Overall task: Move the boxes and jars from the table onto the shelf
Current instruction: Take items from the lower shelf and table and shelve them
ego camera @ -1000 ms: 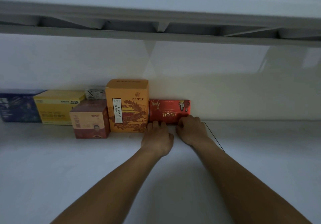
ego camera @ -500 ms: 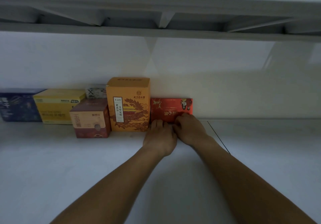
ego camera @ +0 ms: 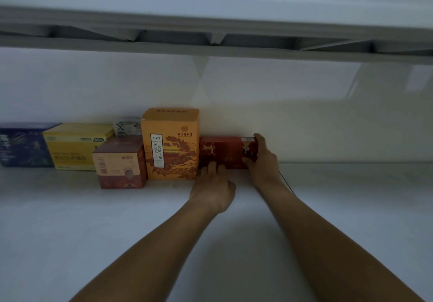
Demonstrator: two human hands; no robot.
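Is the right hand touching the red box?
Touching. Head view: the right hand grips the red box at its right end, fingers over its top edge, thumb on its front.

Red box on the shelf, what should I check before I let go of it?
1. The red box stands upright, long side down: ok.
2. Its left end meets the orange box: ok.
3. Grip of the right hand on its right end: ok.
4. Fingers of the left hand touch its lower front: ok.
5. Back against the wall: cannot tell.
6. Bare shelf to its right: ok.
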